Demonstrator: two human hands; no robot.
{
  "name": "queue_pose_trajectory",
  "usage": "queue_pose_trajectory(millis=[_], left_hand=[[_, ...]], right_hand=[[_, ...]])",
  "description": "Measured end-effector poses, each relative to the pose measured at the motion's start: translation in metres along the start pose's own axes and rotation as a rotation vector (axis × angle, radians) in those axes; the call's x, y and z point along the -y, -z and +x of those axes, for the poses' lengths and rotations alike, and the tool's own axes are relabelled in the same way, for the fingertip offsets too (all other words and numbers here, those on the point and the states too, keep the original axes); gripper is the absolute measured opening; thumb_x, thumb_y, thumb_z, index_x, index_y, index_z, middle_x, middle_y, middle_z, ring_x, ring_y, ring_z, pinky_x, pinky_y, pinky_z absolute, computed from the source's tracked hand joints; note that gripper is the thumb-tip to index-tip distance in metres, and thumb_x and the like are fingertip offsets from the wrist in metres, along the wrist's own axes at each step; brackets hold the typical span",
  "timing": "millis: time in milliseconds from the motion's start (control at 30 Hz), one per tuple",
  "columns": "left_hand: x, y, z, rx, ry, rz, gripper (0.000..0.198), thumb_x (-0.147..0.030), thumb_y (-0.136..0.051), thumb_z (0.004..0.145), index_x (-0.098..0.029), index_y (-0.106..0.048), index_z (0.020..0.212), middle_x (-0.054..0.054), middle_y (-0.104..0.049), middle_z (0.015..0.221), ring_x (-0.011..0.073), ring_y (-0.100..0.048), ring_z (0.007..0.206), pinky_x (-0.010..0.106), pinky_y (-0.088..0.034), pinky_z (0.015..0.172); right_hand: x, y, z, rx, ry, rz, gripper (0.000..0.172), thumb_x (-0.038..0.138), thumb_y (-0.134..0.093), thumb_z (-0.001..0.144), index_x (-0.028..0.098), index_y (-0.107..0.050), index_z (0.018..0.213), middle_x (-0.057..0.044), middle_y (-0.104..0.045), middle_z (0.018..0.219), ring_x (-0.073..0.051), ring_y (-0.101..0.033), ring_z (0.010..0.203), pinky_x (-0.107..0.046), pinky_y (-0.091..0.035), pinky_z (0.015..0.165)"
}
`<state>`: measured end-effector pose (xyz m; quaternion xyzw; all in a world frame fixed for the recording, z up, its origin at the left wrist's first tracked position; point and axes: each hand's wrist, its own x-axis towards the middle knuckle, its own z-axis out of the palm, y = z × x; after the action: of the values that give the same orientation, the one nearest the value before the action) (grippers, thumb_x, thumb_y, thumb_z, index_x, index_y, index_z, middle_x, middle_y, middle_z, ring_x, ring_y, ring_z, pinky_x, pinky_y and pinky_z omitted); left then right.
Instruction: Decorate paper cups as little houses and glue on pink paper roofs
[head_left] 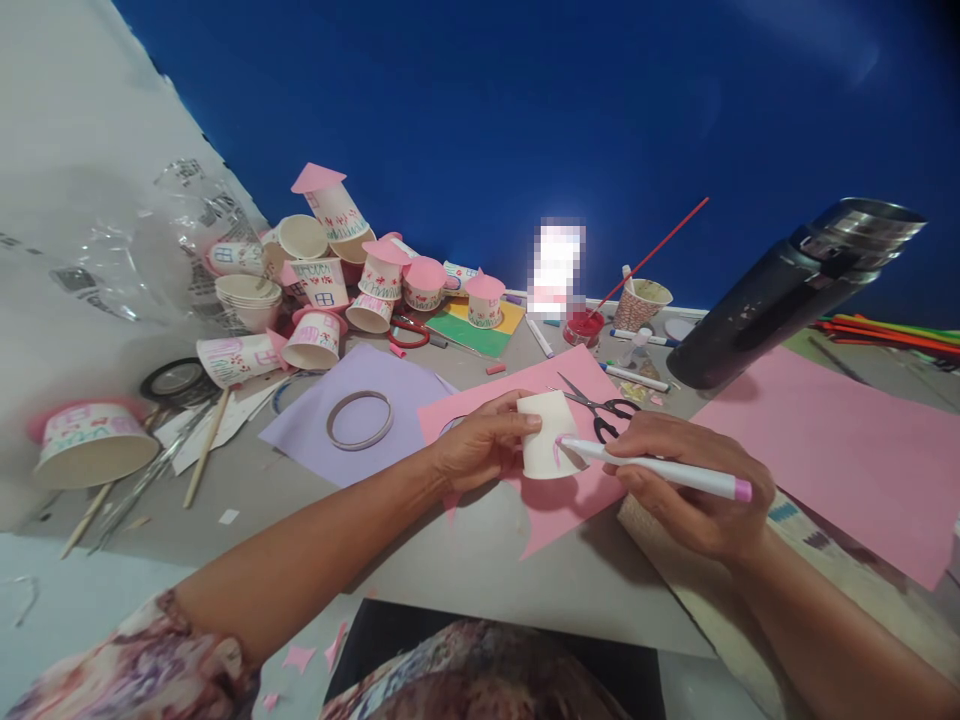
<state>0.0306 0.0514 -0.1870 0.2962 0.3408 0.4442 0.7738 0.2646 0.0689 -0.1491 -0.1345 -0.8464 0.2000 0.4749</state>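
Note:
My left hand (484,440) holds a white paper cup (541,430), its thumb on the cup's side. The cup is tilted, and a few pink lines show on its right part. In my right hand (697,490) is a white marker (675,472) with a pink end. The marker's tip touches the cup at the pink lines. Black-handled scissors (600,408) lie open just behind the cup, on a cut sheet of pink paper (480,395).
Decorated cups with pink cone roofs (319,180) are piled at the back left. A grey tape ring (360,420) lies on purple paper (300,440). A dark flask (772,295) leans at the right, near more pink paper (840,450). Several markers lie behind the scissors.

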Motion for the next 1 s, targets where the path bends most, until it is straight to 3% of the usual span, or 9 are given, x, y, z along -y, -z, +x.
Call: queue_pose_trajectory(millis=[333, 867, 1000], left_hand=[[0.0006, -0.0003, -0.0004, -0.012, -0.006, 0.040, 0.056, -0.033, -0.089, 0.068, -0.017, -0.063, 0.115, 0.002, -0.069, 0.088, 0.0151, -0.064, 0.069, 0.028, -0.050, 0.064], [-0.0004, -0.0011, -0.0020, -0.032, 0.008, 0.073, 0.055, -0.034, -0.089, 0.067, -0.019, -0.063, 0.113, 0.002, -0.067, 0.090, 0.0162, -0.064, 0.070, 0.028, -0.048, 0.062], [-0.0013, -0.0015, -0.0016, -0.034, 0.014, 0.050, 0.053, -0.035, -0.088, 0.067, -0.019, -0.064, 0.112, 0.001, -0.066, 0.087, 0.0163, -0.063, 0.072, 0.029, -0.050, 0.065]], right_hand=[[0.0027, -0.0005, 0.0022, -0.005, -0.003, 0.004, 0.026, 0.006, -0.067, 0.086, 0.019, -0.073, 0.107, -0.003, -0.074, 0.075, -0.019, -0.068, 0.065, -0.033, -0.052, 0.060], [0.0042, -0.0002, 0.0039, -0.005, -0.021, 0.012, 0.025, 0.006, -0.067, 0.086, 0.021, -0.074, 0.106, -0.003, -0.073, 0.073, -0.019, -0.067, 0.064, -0.032, -0.052, 0.059], [0.0071, 0.0010, 0.0051, 0.032, -0.064, 0.070, 0.021, 0.008, -0.065, 0.087, 0.021, -0.073, 0.101, -0.002, -0.071, 0.068, -0.017, -0.062, 0.058, -0.031, -0.049, 0.055]])
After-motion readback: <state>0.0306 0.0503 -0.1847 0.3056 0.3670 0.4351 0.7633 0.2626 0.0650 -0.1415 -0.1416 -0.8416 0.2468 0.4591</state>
